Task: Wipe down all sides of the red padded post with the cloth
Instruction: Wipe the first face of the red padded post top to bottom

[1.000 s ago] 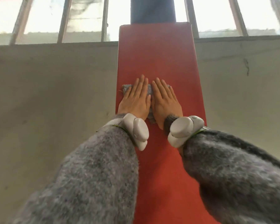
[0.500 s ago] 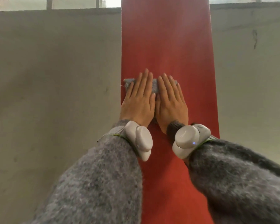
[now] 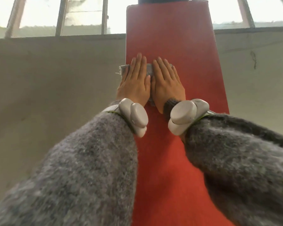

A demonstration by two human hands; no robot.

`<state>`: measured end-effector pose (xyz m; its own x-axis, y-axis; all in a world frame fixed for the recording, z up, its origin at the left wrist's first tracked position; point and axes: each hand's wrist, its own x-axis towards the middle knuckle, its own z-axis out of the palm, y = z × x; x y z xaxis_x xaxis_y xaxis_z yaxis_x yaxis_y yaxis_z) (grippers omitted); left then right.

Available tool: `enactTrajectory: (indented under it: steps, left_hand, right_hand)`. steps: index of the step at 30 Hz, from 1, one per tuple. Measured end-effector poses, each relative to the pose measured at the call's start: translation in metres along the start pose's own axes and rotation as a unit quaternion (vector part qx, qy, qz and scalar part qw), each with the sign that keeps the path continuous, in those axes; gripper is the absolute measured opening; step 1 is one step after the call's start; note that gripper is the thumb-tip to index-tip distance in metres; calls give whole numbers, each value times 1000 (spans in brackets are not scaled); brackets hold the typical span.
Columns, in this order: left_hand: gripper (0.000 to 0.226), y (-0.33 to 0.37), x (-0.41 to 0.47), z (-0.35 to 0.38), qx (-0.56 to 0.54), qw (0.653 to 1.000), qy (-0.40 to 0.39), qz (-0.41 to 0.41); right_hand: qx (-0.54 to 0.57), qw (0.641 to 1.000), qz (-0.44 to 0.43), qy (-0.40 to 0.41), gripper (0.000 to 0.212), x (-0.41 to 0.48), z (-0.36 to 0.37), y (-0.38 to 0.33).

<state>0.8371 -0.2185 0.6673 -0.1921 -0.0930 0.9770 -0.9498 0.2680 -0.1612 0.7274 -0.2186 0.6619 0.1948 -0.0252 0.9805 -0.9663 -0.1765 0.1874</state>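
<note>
While both palms press flat on the cloth [image 3: 123, 70], it sits trapped against the front face of the red padded post [image 3: 170, 35], below the pad's top edge, with its left corner poking past the post's left edge. Left hand [image 3: 135, 82] and right hand [image 3: 167, 84]: fingers straight, side by side, nearly touching, no pinch.

Risks:
- Nothing grips the cloth, so uneven pressure likely lets it bunch, slide out and drop.
- The overhanging corner wipes nothing.
- This stance covers the front face only. The sides and back probably get missed unless the person moves round. The back isn't visible.
</note>
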Motion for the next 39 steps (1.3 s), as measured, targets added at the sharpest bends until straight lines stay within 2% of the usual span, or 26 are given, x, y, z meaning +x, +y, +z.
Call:
enactTrajectory:
  steps: [2, 5, 7, 12, 15, 18, 21, 25, 28, 32, 36, 39]
  left_hand:
    - [53, 5, -7, 2, -13, 1000, 17, -14]
    - [55, 10, -42, 7, -19, 999, 34, -1]
    - [55, 13, -73, 11, -28, 999, 19, 2]
    - [65, 23, -135, 11, -36, 999, -21, 14]
    - [57, 28, -173, 18, -28, 999, -5, 38]
    - [54, 36, -195, 24, -15, 1000, 3, 22]
    - [56, 39, -170, 17, 17, 999, -8, 36]
    - [54, 39, -98, 11, 30, 998, -39, 31]
    - [54, 45, -78, 14, 41, 999, -17, 25]
    - [58, 51, -94, 20, 13, 1000, 16, 15]
    - [56, 62, -139, 31, -14, 998, 63, 26]
    - [54, 80, -188, 41, -3, 998, 56, 38]
  right_hand:
    - [9, 1000, 1, 12, 49, -8, 2, 0]
    - [45, 993, -7, 106, 47, -42, 10, -8]
    - [49, 988, -16, 143, 46, -72, 18, -14]
    - [51, 989, -15, 137, 46, -136, 18, -29]
    - [51, 991, 4, 122, 45, -179, 19, -37]
    - [55, 992, 3, 115, 44, -200, 16, -37]
    - [42, 992, 3, 120, 44, -176, 16, -23]
    - [17, 986, -5, 166, 44, -110, 16, 5]
    - [14, 983, -26, 181, 45, -90, 14, 19]
    - [23, 980, -3, 196, 43, -107, 17, 11]
    - [51, 984, -1, 170, 44, -158, 15, 7]
    - [68, 988, -5, 135, 43, -213, 10, 8]
